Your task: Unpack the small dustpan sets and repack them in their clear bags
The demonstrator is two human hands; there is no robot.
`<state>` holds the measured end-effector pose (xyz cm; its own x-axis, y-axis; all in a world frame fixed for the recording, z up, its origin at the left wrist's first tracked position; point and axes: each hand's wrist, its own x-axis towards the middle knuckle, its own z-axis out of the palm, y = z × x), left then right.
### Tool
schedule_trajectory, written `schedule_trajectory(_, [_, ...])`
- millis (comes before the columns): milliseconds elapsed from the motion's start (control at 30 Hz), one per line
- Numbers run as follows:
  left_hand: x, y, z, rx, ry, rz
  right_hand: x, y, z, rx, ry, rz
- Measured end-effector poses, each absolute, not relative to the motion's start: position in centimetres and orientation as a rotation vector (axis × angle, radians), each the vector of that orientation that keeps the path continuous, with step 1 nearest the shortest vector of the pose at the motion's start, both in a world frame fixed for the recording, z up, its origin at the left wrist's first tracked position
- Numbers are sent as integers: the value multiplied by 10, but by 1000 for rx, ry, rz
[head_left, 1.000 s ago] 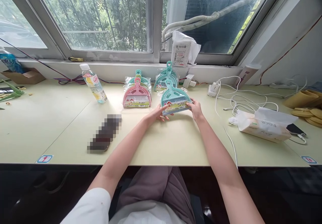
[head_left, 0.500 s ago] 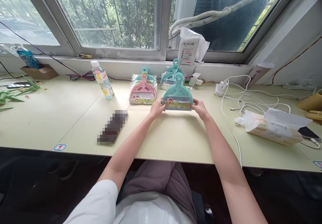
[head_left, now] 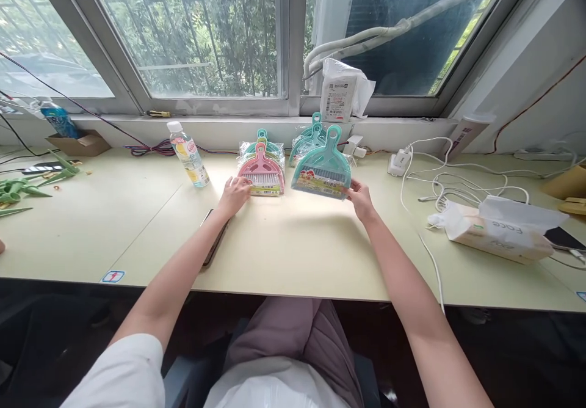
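My right hand (head_left: 360,200) grips the lower right corner of a bagged teal dustpan-and-brush set (head_left: 321,167), which is tilted and partly raised off the desk. My left hand (head_left: 235,196) rests against the left edge of a bagged pink dustpan-and-brush set (head_left: 262,173), and its fingers do not visibly close on it. Behind the pink set lies a bagged set with a teal handle (head_left: 261,145). Further bagged teal sets (head_left: 309,142) stand behind the one in my right hand. A dark phone (head_left: 215,237) lies partly hidden under my left forearm.
A water bottle (head_left: 188,162) stands left of the sets. On the right are white cables (head_left: 458,179), a charger (head_left: 400,163) and a tissue pack (head_left: 501,231). Green plastic pieces (head_left: 18,189) lie at far left. A window runs behind the pale desk (head_left: 284,255).
My left hand has let go of the teal set and moved left to the pink set. The teal set now hangs tilted from my right hand. The phone is now under my left forearm.
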<state>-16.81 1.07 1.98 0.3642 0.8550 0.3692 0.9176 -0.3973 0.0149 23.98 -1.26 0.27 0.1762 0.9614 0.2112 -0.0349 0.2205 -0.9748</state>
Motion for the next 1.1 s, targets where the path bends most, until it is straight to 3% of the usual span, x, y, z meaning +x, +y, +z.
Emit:
schedule_trajectory(467, [-171, 44, 10, -2203, -2081, -1338, 174, -24, -6, -1058, -1298, 1158])
schedule_trajectory(733, [-191, 57, 12, -2334, -2135, -1285, 103, 13, -30, -1211, -1397, 939])
schedule_trajectory(933, [-198, 48, 21, -2350, -2241, -1300, 40, 22, -13, -1498, -1304, 568])
schedule_trajectory(1100, [-193, 27, 33, -2303, -2169, -1304, 29, 24, -4, -1559, -1245, 540])
